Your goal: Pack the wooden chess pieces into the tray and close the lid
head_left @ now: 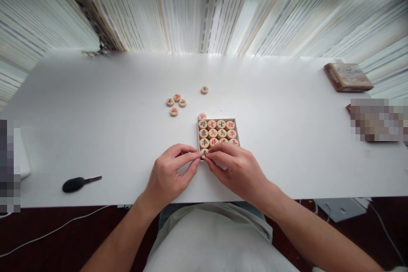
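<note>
A small square box (237,127) on the white table (95,136) holds several round wooden chess pieces with red or black characters. My left hand (168,176) and my right hand (237,170) meet at the box's near left corner. Both pinch one wooden piece (204,152) with a black character between their fingertips. My right hand covers the box's near edge. One piece (202,116) lies just outside the box's far left corner. A loose cluster of pieces (176,103) lies further back on the left, and a single piece (204,89) lies behind the box.
A black-handled tool (78,183) lies near the table's front edge on the left. A brown box lid (348,77) rests at the far right. Striped curtains hang behind the table. Cables run on the floor below.
</note>
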A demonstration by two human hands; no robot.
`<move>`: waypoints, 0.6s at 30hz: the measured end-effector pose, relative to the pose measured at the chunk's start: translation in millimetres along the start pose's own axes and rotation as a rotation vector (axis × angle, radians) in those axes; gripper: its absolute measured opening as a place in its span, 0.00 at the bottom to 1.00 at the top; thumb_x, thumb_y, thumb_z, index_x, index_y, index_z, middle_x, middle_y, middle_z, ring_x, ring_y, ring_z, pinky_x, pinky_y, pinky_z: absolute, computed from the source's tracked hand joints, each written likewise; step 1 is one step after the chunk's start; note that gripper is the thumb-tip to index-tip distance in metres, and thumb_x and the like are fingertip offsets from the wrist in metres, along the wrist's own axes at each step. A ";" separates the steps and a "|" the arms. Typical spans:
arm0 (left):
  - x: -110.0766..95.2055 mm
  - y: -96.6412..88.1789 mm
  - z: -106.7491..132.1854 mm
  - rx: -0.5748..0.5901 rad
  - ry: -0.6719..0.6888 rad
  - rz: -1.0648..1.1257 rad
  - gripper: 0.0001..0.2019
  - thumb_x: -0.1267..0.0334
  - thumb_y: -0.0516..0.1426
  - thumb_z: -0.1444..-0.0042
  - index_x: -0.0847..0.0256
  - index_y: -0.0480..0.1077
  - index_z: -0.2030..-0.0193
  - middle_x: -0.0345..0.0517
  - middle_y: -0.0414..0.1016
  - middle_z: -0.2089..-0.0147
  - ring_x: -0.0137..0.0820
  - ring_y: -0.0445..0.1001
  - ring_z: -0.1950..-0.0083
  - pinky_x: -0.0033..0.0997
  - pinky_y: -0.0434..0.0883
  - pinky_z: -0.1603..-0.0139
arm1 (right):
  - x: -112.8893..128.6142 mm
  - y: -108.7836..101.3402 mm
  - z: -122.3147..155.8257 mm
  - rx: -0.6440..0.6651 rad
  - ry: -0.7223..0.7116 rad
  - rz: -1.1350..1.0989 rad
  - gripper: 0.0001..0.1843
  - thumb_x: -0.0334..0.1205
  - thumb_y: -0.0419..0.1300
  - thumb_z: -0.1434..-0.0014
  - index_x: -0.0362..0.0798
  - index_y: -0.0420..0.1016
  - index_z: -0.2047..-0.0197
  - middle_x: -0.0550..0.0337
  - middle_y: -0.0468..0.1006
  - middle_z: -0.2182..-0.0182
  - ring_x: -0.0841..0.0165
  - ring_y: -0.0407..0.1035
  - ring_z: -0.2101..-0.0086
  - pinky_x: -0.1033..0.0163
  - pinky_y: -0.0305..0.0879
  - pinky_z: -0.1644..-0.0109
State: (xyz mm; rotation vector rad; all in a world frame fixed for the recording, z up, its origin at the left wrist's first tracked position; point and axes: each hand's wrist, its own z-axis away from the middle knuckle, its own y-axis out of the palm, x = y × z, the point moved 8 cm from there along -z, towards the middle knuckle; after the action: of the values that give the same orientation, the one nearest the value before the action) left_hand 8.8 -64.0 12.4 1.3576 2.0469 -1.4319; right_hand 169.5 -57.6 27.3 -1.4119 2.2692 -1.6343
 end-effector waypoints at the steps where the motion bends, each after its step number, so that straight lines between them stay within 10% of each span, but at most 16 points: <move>1: 0.0 -0.3 0.1 0.000 0.002 0.001 0.10 0.73 0.64 0.33 0.60 0.85 0.49 0.48 0.85 0.53 0.32 0.84 0.52 0.30 0.80 0.48 | 0.1 0.2 0.2 0.001 0.000 0.001 0.09 0.31 0.63 0.27 0.45 0.82 0.62 0.53 0.86 0.61 0.65 0.81 0.64 0.62 0.77 0.60; 12: -10.0 -7.5 1.4 -0.078 -0.026 0.016 0.10 0.74 0.63 0.33 0.60 0.83 0.48 0.49 0.85 0.53 0.31 0.84 0.51 0.28 0.80 0.46 | 5.9 -10.3 3.2 -0.034 -0.022 -0.015 0.07 0.32 0.63 0.27 0.47 0.81 0.59 0.54 0.86 0.62 0.65 0.82 0.65 0.62 0.76 0.61; 18: 10.7 -113.5 31.2 -0.327 -0.150 -0.391 0.06 0.69 0.62 0.32 0.57 0.80 0.53 0.45 0.86 0.55 0.32 0.82 0.57 0.32 0.77 0.57 | -8.4 -28.3 29.2 -0.122 -0.027 0.054 0.07 0.42 0.64 0.26 0.51 0.84 0.54 0.58 0.87 0.55 0.66 0.83 0.63 0.64 0.76 0.57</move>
State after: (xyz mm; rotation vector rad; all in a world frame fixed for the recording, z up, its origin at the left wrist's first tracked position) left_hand -97.8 -91.5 55.3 0.7275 2.4001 -1.2158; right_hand 206.8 -75.4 31.6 -1.3736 2.4070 -1.4761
